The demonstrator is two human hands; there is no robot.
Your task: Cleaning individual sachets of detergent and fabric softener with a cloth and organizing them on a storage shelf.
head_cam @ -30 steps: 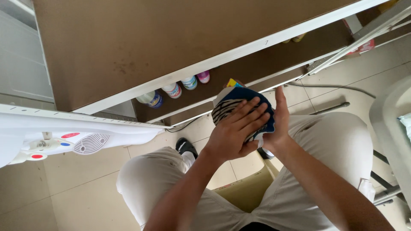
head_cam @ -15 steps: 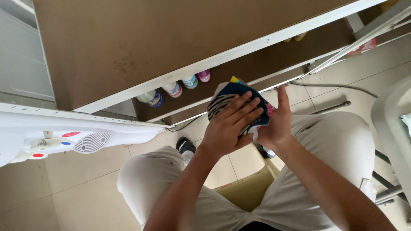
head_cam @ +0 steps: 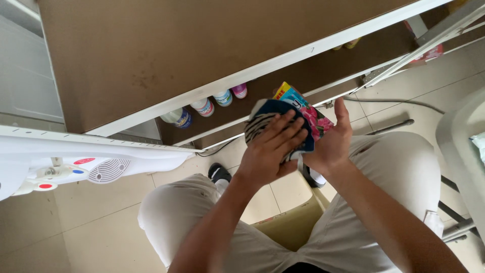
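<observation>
Just right of the frame's centre, both hands meet around a small bundle of cloth, dark blue with a black-and-white striped part on its left side. The left hand lies flat on top of it with fingers spread wide and pressed into the fabric, while the right hand cups it from the right and beneath, thumb pointing up toward the top of the frame. Between the two, the cloth is held rather than resting on anything; a pale strip hangs from its lower edge. Touching or just behind the bundle, at its upper right, shows a colourful packet in turquoise, yellow and pink; whether the right hand grips it too I cannot tell. Below the hands, the person's knees in light trousers fill the lower half of the frame, with an olive-yellow seat between them and a black-and-white shoe on the tiled floor. Across the top runs a brown tabletop with a white edge, and on a lower shelf beneath it, left of the bundle, stands a row of small bottles with white, blue and pink tops. At the left edge lies a white appliance with a round grille and red and blue buttons.
</observation>
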